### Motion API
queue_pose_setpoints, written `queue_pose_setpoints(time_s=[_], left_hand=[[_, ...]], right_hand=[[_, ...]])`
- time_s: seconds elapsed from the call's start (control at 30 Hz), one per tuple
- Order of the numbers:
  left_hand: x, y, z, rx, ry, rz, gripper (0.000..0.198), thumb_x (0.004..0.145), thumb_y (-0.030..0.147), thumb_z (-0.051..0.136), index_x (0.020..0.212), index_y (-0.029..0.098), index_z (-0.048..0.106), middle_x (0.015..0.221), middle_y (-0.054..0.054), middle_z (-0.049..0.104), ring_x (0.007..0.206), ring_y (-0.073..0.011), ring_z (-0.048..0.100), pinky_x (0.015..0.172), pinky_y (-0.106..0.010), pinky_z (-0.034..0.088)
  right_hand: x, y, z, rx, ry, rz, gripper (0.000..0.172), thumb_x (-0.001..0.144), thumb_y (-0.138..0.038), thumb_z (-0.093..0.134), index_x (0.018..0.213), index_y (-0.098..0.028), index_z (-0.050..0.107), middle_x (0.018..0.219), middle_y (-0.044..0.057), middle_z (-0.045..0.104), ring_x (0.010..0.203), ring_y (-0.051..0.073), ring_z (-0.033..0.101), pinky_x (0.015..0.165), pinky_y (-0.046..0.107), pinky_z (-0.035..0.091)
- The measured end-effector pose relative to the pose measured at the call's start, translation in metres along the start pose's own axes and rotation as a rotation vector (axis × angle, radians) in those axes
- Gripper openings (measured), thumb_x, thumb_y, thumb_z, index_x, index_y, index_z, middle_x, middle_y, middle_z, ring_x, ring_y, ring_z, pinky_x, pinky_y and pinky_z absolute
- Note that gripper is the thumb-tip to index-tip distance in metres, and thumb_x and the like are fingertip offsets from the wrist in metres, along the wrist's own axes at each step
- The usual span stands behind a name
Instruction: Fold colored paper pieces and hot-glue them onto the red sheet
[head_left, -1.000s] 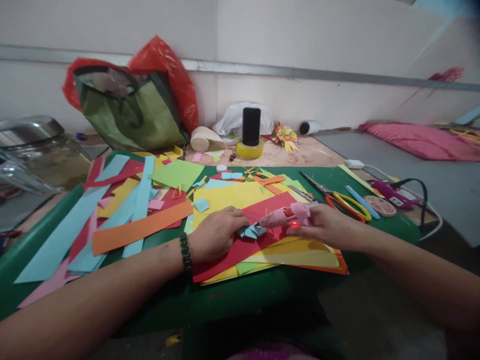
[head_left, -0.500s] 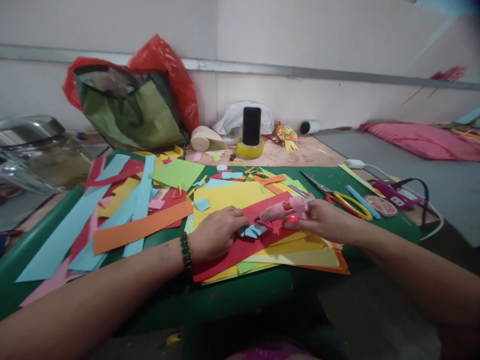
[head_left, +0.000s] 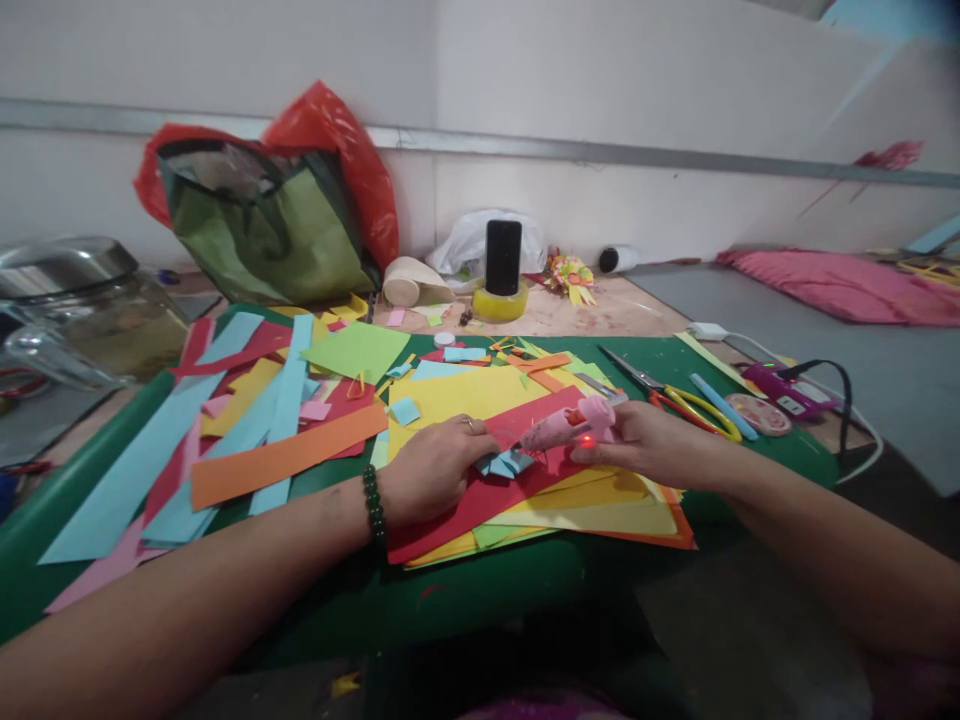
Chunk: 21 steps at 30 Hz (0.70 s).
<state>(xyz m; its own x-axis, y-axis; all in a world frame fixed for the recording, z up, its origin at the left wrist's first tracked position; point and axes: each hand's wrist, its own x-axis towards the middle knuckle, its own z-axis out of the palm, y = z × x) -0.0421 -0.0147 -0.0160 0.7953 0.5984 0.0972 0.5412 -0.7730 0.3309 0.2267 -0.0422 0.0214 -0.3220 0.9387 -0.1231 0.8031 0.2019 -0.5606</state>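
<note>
My left hand rests on a red paper sheet with its fingers closed on a small folded light-blue paper piece. My right hand grips a pink glue gun whose red light glows. The gun's nozzle points left and touches the blue piece. Red, yellow and orange sheets are stacked under both hands on a green mat.
Long blue, orange and red paper strips lie at left. Scissors, a blue pen and a plugged charger sit at right. Behind stand a phone on a tape roll, a red and green bag and a glass jar.
The glue gun's tip has shifted slightly, lifted a little and then settled onto the blue piece. My left hand has stayed in place.
</note>
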Motion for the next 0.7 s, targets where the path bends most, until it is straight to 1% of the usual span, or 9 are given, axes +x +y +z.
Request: queue_pose_setpoints(time_s=[0.13, 0.23, 0.3, 0.33, 0.4, 0.5, 0.57, 0.6, 0.7], left_hand=[[0.0, 0.003, -0.002, 0.0, -0.023, -0.029, 0.036, 0.084, 0.005, 0.047, 0.109, 0.022, 0.066, 0.103, -0.006, 0.067, 0.096, -0.0207, 0.059, 0.079, -0.031, 0.048], [0.001, 0.006, -0.005, 0.012, -0.05, -0.055, 0.032, 0.085, 0.005, 0.046, 0.103, 0.02, 0.067, 0.104, -0.007, 0.067, 0.097, -0.0211, 0.059, 0.081, -0.031, 0.047], [0.002, 0.007, -0.006, 0.022, -0.054, -0.066, 0.034, 0.084, 0.004, 0.046, 0.105, 0.02, 0.066, 0.104, -0.007, 0.066, 0.097, -0.0213, 0.059, 0.08, -0.031, 0.048], [0.002, 0.008, -0.006, 0.023, -0.053, -0.076, 0.035, 0.084, 0.004, 0.046, 0.109, 0.021, 0.064, 0.105, -0.007, 0.066, 0.096, -0.0213, 0.059, 0.08, -0.031, 0.048], [0.002, 0.008, -0.008, 0.017, -0.057, -0.1, 0.038, 0.083, 0.002, 0.046, 0.113, 0.02, 0.061, 0.104, -0.007, 0.066, 0.096, -0.0215, 0.06, 0.08, -0.031, 0.048], [0.002, 0.008, -0.009, 0.013, -0.082, -0.122, 0.034, 0.082, 0.001, 0.046, 0.106, 0.019, 0.062, 0.101, -0.007, 0.067, 0.097, -0.0219, 0.06, 0.08, -0.031, 0.048], [0.002, 0.008, -0.009, 0.018, -0.085, -0.119, 0.03, 0.081, 0.0, 0.046, 0.099, 0.019, 0.062, 0.099, -0.007, 0.067, 0.096, -0.0218, 0.06, 0.079, -0.031, 0.048], [0.002, 0.008, -0.009, 0.019, -0.077, -0.112, 0.03, 0.081, 0.0, 0.046, 0.098, 0.019, 0.062, 0.099, -0.007, 0.067, 0.095, -0.0215, 0.06, 0.079, -0.031, 0.047], [0.002, 0.009, -0.009, 0.025, -0.062, -0.085, 0.031, 0.083, 0.002, 0.047, 0.102, 0.02, 0.062, 0.1, -0.006, 0.066, 0.095, -0.021, 0.06, 0.078, -0.03, 0.047]], right_hand=[[0.005, 0.005, 0.001, 0.051, 0.123, 0.033, 0.046, 0.077, -0.064, 0.06, 0.072, -0.019, 0.071, 0.059, 0.002, 0.061, 0.058, 0.017, 0.056, 0.052, 0.027, 0.041], [0.008, 0.008, -0.002, 0.132, 0.269, -0.018, 0.046, 0.077, -0.063, 0.06, 0.078, -0.019, 0.073, 0.062, 0.003, 0.063, 0.062, 0.019, 0.059, 0.053, 0.028, 0.043], [0.009, 0.012, -0.008, 0.153, 0.384, -0.034, 0.047, 0.078, -0.063, 0.059, 0.078, -0.019, 0.073, 0.06, 0.003, 0.063, 0.064, 0.02, 0.059, 0.053, 0.028, 0.042], [0.01, 0.015, -0.013, 0.146, 0.447, -0.013, 0.048, 0.078, -0.064, 0.058, 0.076, -0.019, 0.072, 0.058, 0.004, 0.062, 0.063, 0.02, 0.059, 0.051, 0.028, 0.041], [0.013, 0.026, -0.027, 0.09, 0.583, 0.097, 0.051, 0.077, -0.067, 0.056, 0.068, -0.018, 0.068, 0.052, 0.004, 0.058, 0.059, 0.02, 0.057, 0.049, 0.028, 0.038], [0.025, 0.053, -0.054, -0.078, 0.741, 0.347, 0.055, 0.076, -0.069, 0.054, 0.056, -0.019, 0.059, 0.045, 0.003, 0.051, 0.051, 0.019, 0.053, 0.047, 0.029, 0.033], [0.036, 0.075, -0.07, -0.192, 0.75, 0.465, 0.053, 0.079, -0.066, 0.052, 0.054, -0.02, 0.055, 0.043, 0.004, 0.052, 0.051, 0.019, 0.054, 0.049, 0.029, 0.034], [0.042, 0.085, -0.075, -0.239, 0.722, 0.499, 0.051, 0.081, -0.064, 0.052, 0.055, -0.02, 0.056, 0.043, 0.004, 0.053, 0.052, 0.02, 0.055, 0.05, 0.029, 0.035], [0.057, 0.11, -0.077, -0.291, 0.555, 0.574, 0.047, 0.083, -0.06, 0.052, 0.059, -0.02, 0.058, 0.043, 0.003, 0.055, 0.053, 0.02, 0.057, 0.053, 0.029, 0.037]])
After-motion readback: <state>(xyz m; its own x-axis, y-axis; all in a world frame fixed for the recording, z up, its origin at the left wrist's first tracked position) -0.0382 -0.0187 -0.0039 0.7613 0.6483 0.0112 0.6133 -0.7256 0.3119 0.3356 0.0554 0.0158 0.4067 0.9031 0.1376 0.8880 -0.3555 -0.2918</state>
